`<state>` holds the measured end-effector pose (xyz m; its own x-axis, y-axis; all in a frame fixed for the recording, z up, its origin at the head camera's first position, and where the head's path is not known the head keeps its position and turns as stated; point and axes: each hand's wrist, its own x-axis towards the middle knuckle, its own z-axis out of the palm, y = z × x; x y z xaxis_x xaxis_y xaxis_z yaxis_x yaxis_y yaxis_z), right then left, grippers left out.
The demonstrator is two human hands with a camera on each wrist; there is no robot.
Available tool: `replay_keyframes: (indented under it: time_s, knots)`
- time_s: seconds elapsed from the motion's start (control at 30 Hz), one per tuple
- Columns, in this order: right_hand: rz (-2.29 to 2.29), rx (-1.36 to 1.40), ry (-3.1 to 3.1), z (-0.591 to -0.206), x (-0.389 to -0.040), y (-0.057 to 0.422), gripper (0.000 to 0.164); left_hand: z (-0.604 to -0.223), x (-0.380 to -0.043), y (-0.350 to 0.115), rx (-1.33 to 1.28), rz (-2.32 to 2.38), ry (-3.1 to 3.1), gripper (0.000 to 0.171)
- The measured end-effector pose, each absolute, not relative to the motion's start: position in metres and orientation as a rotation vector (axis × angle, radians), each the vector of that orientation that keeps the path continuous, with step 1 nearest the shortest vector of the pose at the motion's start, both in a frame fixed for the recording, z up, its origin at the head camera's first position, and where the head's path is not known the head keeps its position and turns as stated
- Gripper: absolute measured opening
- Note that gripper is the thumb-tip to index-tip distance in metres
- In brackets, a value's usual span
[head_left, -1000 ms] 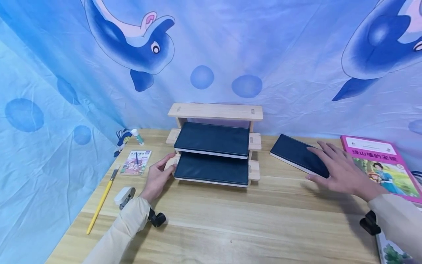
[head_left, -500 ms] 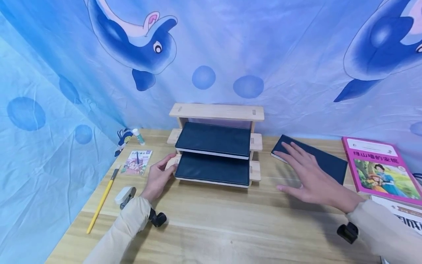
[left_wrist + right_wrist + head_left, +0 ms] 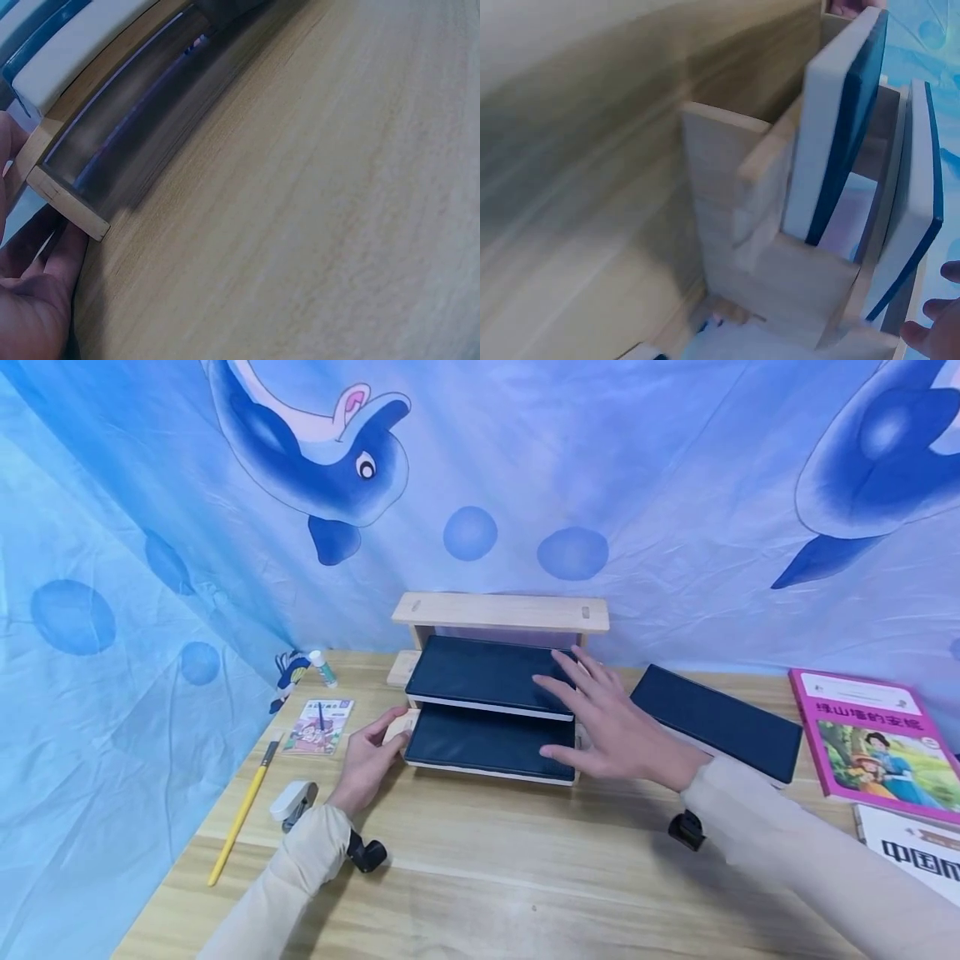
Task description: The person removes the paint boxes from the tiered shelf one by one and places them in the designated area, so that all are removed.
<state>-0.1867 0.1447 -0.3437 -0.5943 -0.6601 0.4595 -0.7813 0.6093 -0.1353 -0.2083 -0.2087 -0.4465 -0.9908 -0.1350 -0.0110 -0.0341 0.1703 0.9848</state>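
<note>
A small wooden rack (image 3: 501,610) stands at the back of the table, with two slabs on its shelves. The upper slab (image 3: 487,672) and the lower slab (image 3: 480,739) are flat, with dark navy tops and white sides. My left hand (image 3: 367,764) grips the left end of the lower shelf (image 3: 67,201), fingers and thumb on either side of the wood. My right hand (image 3: 611,727), fingers spread, is at the rack's right side and overlaps both slabs in the head view; nothing is in its grasp. A third dark slab (image 3: 720,718) lies on the table to its right.
At right lie a pink picture book (image 3: 873,743) and a white book (image 3: 911,847). A glue stick (image 3: 322,668), a small illustrated booklet (image 3: 321,727), a yellow-handled brush (image 3: 243,814) and a white-and-grey stapler (image 3: 292,802) lie at left. A blue dolphin-print cloth (image 3: 495,460) hangs behind.
My right hand has moved left, from over the loose slab to the rack's right side, leaving that slab on the table. The left hand keeps its grip on the shelf end.
</note>
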Motion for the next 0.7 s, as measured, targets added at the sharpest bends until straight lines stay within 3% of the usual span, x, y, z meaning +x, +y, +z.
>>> replay_keyframes:
  time_s: [0.4, 0.7]
  knots:
    - [0.414, 1.186, -2.534, -0.336, -0.223, 0.112, 0.071, -0.447, -0.210, -0.207, 0.192, -1.970, -2.340, 0.040]
    - [0.385, 1.191, -2.671, -0.331, -0.244, 0.093, 0.074, -0.447, -0.209, -0.207, 0.153, -1.994, -2.322, 0.041]
